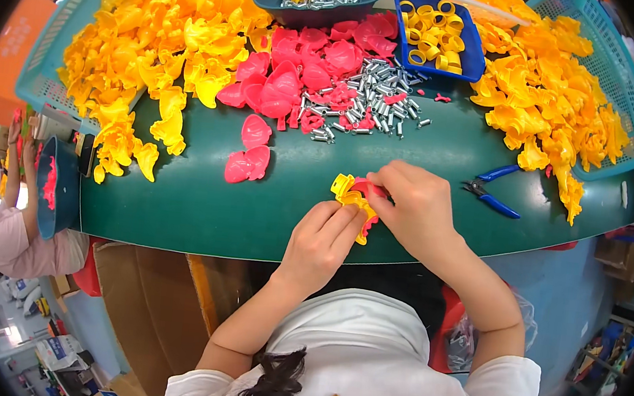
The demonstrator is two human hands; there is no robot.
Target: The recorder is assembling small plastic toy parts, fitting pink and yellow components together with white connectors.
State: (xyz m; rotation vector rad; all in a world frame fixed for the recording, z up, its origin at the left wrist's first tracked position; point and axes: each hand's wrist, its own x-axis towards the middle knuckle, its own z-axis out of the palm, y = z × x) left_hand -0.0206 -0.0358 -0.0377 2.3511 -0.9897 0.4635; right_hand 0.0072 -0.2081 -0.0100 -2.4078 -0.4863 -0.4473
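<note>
The left hand (317,240) is closing its fingertips around the lower left side of a yellow part (344,189), which is lying at those fingertips, just above the near edge of the green tabletop (170,214). The right hand (416,204) is curling inward, its thumb and forefinger nearly together and pinching a pink part (364,187) that is sitting against the yellow part, between the two hands. Whether the remaining right fingers are touching either part cannot be told. To the right of the right hand, blue-handled pliers (501,206) are lying with handles spread. To the left, well apart from the left hand, two pink shells (240,168) are resting side by side. Beyond the hands, loose silver metal pieces (381,90) are lying beside a pile of pink shells (282,88). Farther out, a blue tray (473,41) is holding yellow rings (432,33), and heaps of yellow pieces (149,37) are spilling from baskets (48,54) at both sides.
</note>
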